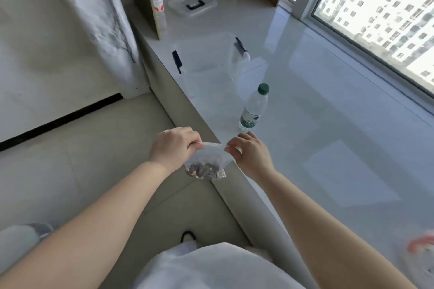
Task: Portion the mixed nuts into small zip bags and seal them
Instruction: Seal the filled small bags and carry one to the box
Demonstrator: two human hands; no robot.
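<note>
The top strip of a small zip bag [207,159] is pinched at its two ends: at the left end by the fingers [193,145] of the left hand [175,145], at the right end by the fingers [231,149] of the right hand [250,156]. Both hands are closed on the strip, which is stretched straight between them. The fingertips themselves are curled inward and partly hidden, so it cannot be told whether the seal is already pressed closed.

The bag is held in the air, just off the edge of the pale ledge [328,148], above the floor. The mixed nuts [204,170] are gathered in the bottom of the bag as a dark heap; single pieces are too blurred to be told apart.

On the ledge, near the right hand, a water bottle [254,108] with a green cap is standing upright. Behind it a clear storage box [211,63] with dark latches is seen, but its walls are so transparent that its content cannot be made out. Farther back a clear lid [192,4] with a black handle is lying flat, and a second bottle [158,4] is half covered by a wooden panel [150,0].

At the lower right edge, something pink and white [421,251] is cut off by the frame and cannot be identified.
</note>
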